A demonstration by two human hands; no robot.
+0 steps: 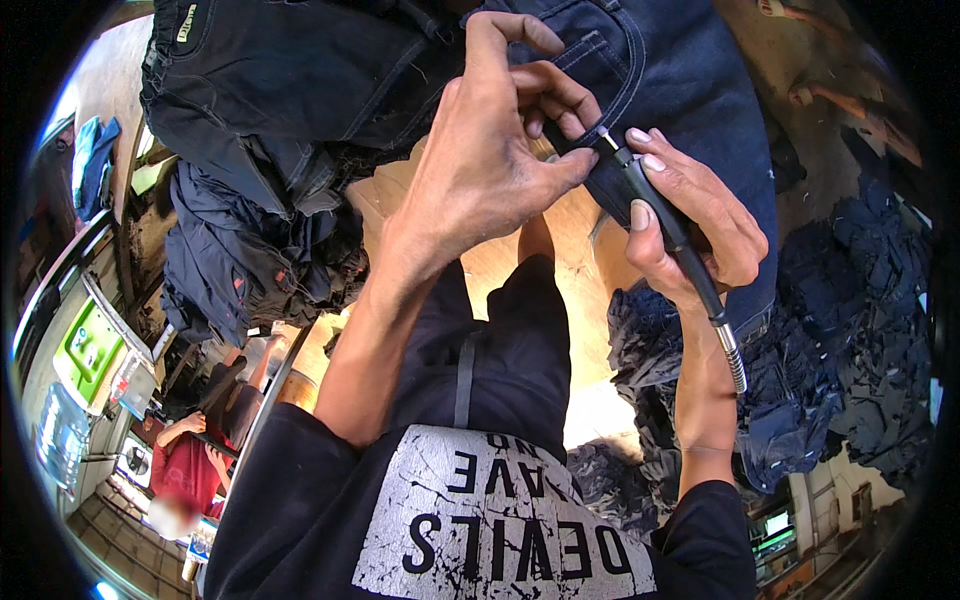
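Hands work close together: left hand [490, 165] pinches the jeans [660, 70] taut on the counter [520, 260], right hand [690, 215] grips the rotary tool [650, 200], best kept light at the pocket edge.

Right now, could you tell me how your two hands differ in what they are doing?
The left hand pinches the dark denim jeans with bent fingers; the right hand grips a slim black rotary tool like a pen. The left hand lies above the cloth, the right beside it. Both meet at the tool's tip.

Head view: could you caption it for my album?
Left hand pinches dark jeans while right hand applies a rotary tool.
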